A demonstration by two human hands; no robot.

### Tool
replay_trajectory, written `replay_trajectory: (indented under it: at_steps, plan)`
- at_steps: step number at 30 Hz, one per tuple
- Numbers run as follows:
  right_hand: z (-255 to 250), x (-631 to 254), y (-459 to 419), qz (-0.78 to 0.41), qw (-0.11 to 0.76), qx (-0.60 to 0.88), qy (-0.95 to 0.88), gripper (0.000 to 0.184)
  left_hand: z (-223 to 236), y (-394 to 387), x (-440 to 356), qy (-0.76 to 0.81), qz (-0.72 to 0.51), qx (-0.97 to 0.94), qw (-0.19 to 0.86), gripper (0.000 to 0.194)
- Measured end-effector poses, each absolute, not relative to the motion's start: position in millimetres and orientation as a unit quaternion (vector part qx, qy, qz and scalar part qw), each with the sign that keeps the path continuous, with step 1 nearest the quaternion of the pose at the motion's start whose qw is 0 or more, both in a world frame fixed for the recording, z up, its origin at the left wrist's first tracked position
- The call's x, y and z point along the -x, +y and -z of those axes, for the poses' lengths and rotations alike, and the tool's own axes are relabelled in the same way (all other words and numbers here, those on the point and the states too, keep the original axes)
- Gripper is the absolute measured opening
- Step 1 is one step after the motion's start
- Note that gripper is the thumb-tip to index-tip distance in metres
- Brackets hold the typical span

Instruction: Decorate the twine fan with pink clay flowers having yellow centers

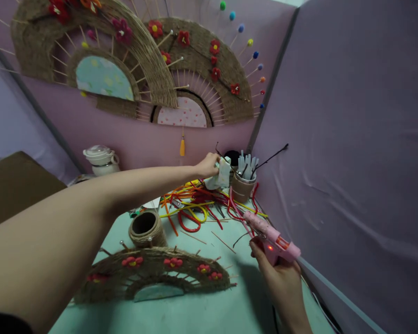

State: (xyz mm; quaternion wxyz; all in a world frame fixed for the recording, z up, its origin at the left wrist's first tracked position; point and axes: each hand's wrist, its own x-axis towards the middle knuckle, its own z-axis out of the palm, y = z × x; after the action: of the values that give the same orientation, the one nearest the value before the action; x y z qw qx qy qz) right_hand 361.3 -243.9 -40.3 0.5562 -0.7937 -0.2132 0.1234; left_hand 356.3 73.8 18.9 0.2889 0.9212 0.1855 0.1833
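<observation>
My right hand [282, 278] is wrapped round the grip of a pink hot glue gun [261, 226], whose orange-red light glows and whose nozzle points to the far left. A long translucent glue stick [337, 294] sticks out of its rear. Stretched across the table, my left hand [208, 165] is closed on a pale patterned piece of cloth [224, 174]; the fingertips are partly hidden. Close by lie red, yellow and orange pipe cleaners [195, 204]. In front of me rests a twine-woven fan [149, 260] with red flowers and a pale green half-round centre.
A tin [243, 188] of glue sticks and a dark twig stands in the back right corner. A twine roll [146, 228] sits behind the fan. Two larger woven fans [195, 51] hang on the back wall. A white lidded pot [101, 160] is at back left.
</observation>
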Motion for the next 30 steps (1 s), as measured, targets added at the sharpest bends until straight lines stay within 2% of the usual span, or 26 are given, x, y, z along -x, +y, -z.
replay_trajectory:
  at_steps: [4,7,12,17,22,26,30]
  plan:
    - [43.3,-361.7,-244.5,-0.11,0.539,0.807,-0.215,0.044,-18.3,67.7,-357.6,0.111,-0.013,-0.969,0.22,0.036]
    - [40.4,-360.4,-244.8,-0.107,0.537,0.81,-0.209,0.044,-35.8,81.5,-344.0,0.107,0.039,-0.98,0.164,0.035]
    - [30.2,-357.5,-245.9,-0.11,0.519,0.826,-0.192,0.048,-62.9,121.4,-284.1,0.201,0.02,-0.979,0.035,0.026]
    - [29.6,-358.5,-245.7,-0.118,0.508,0.829,-0.204,0.048,-45.2,133.8,-238.1,0.257,0.042,-0.965,-0.034,0.029]
    - [35.0,-361.1,-243.4,-0.103,0.513,0.823,-0.224,0.047,-33.7,134.4,-228.6,0.31,0.033,-0.948,-0.067,0.016]
    - [41.4,-363.6,-244.8,-0.097,0.507,0.824,-0.233,0.05,-57.9,130.1,-207.7,0.325,-0.022,-0.941,-0.091,0.018]
    - [46.6,-364.9,-246.6,-0.095,0.507,0.814,-0.267,0.05,-103.7,112.6,-169.2,0.34,-0.076,-0.931,-0.109,0.024]
